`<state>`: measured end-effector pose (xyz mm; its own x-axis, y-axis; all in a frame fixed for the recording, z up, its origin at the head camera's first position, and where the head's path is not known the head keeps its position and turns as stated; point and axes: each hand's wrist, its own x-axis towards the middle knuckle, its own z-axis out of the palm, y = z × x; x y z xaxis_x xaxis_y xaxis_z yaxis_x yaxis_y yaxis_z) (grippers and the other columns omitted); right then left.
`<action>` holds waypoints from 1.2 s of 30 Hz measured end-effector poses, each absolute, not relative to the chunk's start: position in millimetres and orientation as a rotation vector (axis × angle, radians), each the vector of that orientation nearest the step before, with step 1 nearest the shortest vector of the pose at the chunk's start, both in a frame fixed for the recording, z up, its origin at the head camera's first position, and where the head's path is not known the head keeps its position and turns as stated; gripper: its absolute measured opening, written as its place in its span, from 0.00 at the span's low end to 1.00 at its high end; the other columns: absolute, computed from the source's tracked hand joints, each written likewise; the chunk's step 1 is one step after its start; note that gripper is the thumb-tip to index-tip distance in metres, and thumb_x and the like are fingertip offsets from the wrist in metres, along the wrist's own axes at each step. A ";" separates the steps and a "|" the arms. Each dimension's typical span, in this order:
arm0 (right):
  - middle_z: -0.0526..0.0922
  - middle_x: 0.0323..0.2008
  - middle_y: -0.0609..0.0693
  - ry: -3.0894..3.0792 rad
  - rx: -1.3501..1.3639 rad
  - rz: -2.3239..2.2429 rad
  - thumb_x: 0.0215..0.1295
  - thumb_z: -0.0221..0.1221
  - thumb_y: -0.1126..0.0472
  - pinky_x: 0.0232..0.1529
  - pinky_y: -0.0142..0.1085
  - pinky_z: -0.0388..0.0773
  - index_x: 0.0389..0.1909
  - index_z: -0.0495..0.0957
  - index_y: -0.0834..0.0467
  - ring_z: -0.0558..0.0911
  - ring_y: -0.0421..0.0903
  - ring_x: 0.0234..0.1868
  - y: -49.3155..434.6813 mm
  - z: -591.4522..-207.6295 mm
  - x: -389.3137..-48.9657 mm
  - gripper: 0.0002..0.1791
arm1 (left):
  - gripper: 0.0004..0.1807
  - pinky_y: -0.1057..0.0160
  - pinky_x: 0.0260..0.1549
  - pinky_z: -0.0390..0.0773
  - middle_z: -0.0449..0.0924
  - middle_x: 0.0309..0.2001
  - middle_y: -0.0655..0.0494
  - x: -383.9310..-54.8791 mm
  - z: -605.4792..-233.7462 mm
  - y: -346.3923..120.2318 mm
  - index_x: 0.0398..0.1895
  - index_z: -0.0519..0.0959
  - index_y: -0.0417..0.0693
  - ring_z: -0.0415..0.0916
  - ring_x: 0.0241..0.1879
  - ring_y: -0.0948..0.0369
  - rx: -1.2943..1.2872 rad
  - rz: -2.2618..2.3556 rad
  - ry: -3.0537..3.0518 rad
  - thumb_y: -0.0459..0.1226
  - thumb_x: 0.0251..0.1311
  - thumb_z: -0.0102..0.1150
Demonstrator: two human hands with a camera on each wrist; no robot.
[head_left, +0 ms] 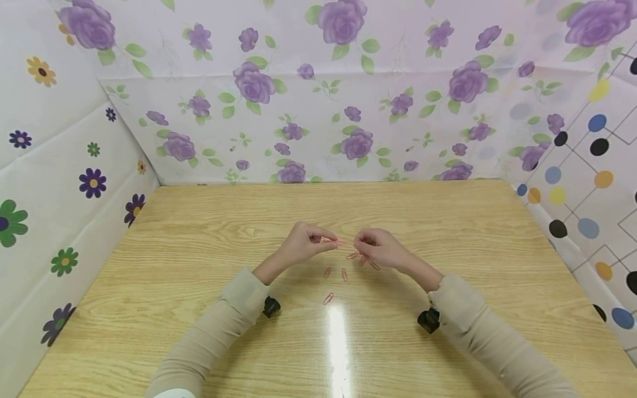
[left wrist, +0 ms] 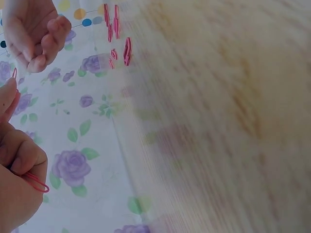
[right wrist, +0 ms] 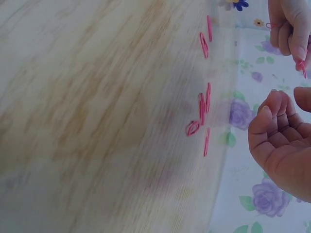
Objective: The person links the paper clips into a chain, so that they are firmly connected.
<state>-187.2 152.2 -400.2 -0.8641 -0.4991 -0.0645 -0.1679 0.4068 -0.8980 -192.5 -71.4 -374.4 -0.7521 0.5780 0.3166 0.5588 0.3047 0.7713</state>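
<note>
My left hand pinches a pink paper clip between thumb and forefinger, above the table. Another paper clip pokes out from behind its curled fingers; whether the two are linked is hidden. Facing it, a short gap away, is my right hand. Its fingers are loosely bent with the thumb apart, and nothing shows between them in the right wrist view. Below the right hand lie several loose paper clips close together. Nearer to me are a paper clip, a second paper clip and a third paper clip.
The wooden table reaches back to a wall cloth with purple flowers. Patterned cloths also hang at the left and right sides. A strip of light glares on the table in front. Dark wrist cameras sit under both cuffs.
</note>
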 end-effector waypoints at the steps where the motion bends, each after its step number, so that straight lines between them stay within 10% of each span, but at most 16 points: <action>1: 0.75 0.26 0.67 2.366 -0.584 -1.422 0.68 0.48 0.64 0.17 0.43 0.71 0.38 0.73 0.70 0.74 0.67 0.22 154.1 -401.1 -187.2 0.11 | 0.07 0.71 0.13 0.52 0.59 0.08 0.56 -189.9 -370.1 -71.0 0.32 0.82 0.29 0.46 0.11 0.71 1.084 1.477 2.520 0.27 0.50 0.63; 11: 0.74 0.22 0.50 2.592 -0.728 -1.185 0.58 0.58 0.69 0.25 0.33 0.70 0.36 0.76 0.68 0.71 0.41 0.22 172.9 -412.8 -187.9 0.07 | 0.07 0.71 0.14 0.52 0.55 0.09 0.59 -197.3 -382.8 -72.0 0.33 0.81 0.29 0.46 0.11 0.70 1.025 1.520 2.493 0.28 0.51 0.63; 36: 0.75 0.19 0.46 2.774 -0.521 -0.828 0.49 0.66 0.67 0.26 0.33 0.68 0.19 0.79 0.61 0.70 0.41 0.23 175.7 -422.6 -183.0 0.05 | 0.06 0.71 0.16 0.59 0.79 0.26 0.45 -201.0 -383.7 -78.0 0.34 0.81 0.33 0.59 0.16 0.66 0.946 1.537 2.518 0.30 0.56 0.59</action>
